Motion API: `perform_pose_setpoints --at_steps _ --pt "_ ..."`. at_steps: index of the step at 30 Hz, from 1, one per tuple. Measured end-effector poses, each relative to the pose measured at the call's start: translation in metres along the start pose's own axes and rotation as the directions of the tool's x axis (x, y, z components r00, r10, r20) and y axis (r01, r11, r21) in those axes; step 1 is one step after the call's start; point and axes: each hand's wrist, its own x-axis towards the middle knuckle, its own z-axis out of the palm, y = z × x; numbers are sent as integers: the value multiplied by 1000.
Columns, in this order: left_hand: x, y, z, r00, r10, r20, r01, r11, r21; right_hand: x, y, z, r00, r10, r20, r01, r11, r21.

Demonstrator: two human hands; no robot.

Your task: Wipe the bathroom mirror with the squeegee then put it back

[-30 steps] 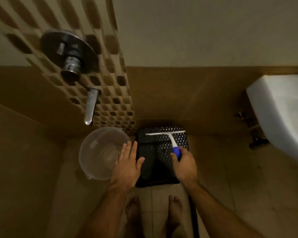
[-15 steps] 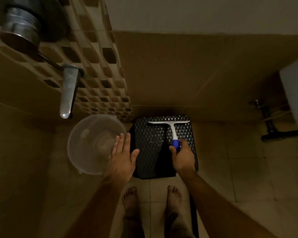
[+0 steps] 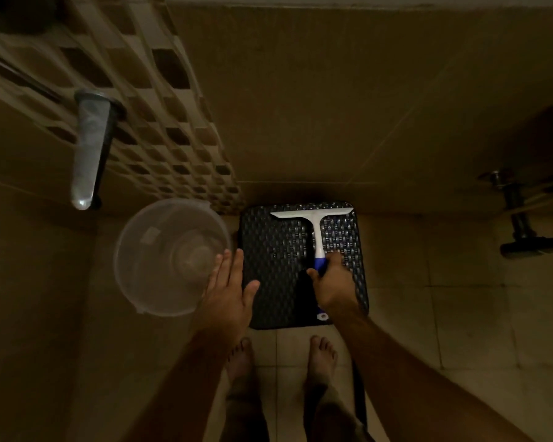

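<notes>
Nearest the camera, two bare feet (image 3: 278, 355) stand on pale floor tiles (image 3: 460, 330), toes pointing at the near edge of a black woven-pattern stool (image 3: 275, 260). Both forearms reach forward over them. The left hand (image 3: 229, 295) is spread flat with fingers together and extended, clasping nothing; it overlaps the near right rim of a clear plastic bucket (image 3: 170, 256), though whether it touches that rim or hovers above it cannot be told. The right hand (image 3: 331, 282) is curled around the blue part of the handle of the squeegee (image 3: 315, 231), fingers wrapped over it and thumb on the left side. The squeegee lies on the stool's top, toward its right half: a white shaft runs from the blue grip away to a straight white blade head, which sits crosswise close to the stool's far edge, forming a T. A small white and blue end of the handle peeks out below the wrist near the stool's near edge. Bare tiles lie open to the right of the stool, as far as dark pipework (image 3: 524, 224) at the right edge. To the left, the bucket stands just beside the stool under a metal spout (image 3: 87, 154) jutting from a checker-tiled wall (image 3: 160, 122). Beyond the stool a plain brown tiled wall (image 3: 348, 106) closes off the far side.
</notes>
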Motion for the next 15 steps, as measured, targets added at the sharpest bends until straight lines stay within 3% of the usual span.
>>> perform_pose_setpoints --at_steps 5,7,11,15 --pt "-9 1 5 1000 9 29 -9 1000 -9 -1 5 0 1000 17 -1 -17 997 72" --pt "-10 1 4 1000 9 24 -9 1000 3 -6 7 -3 998 -38 -50 42 996 73" --pt "-12 10 -11 1000 10 -11 -9 999 42 -26 0 -20 935 -308 -175 278 944 -177" --pt "-14 32 -51 995 56 -78 -47 992 113 -51 -29 -54 811 -516 -276 396 831 -392"
